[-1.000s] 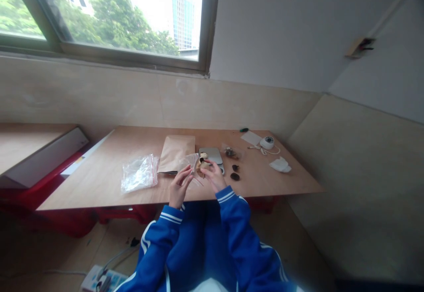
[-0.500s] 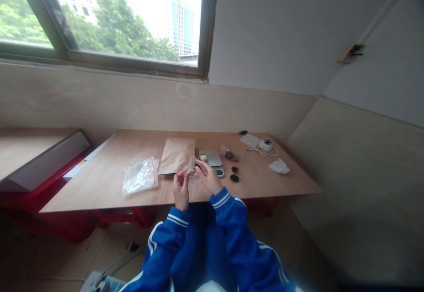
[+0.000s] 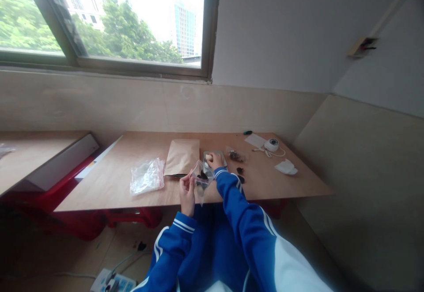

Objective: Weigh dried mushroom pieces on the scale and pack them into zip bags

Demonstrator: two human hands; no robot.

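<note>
My left hand pinches the top edge of a clear zip-lock bag, which hangs over the table's front edge. Dark pieces show in the bag. My right hand reaches over the kitchen scale, its fingers closed around a pale, roundish piece. Sleeve and hand cover much of the scale. Left of it lies a brown paper pouch. Two dark, flat pieces rest right of my sleeve, one of them a dark wrinkled piece.
A stack of clear plastic bags lies on the left of the wooden table. To the right are a small bag of brown bits, a white dome camera with cable, a crumpled tissue and a green-handled screwdriver.
My right hand has left the bag and moved to the scale, closing on the pale piece there. The bag now hangs more opened out from my left hand. The view has shifted slightly.
</note>
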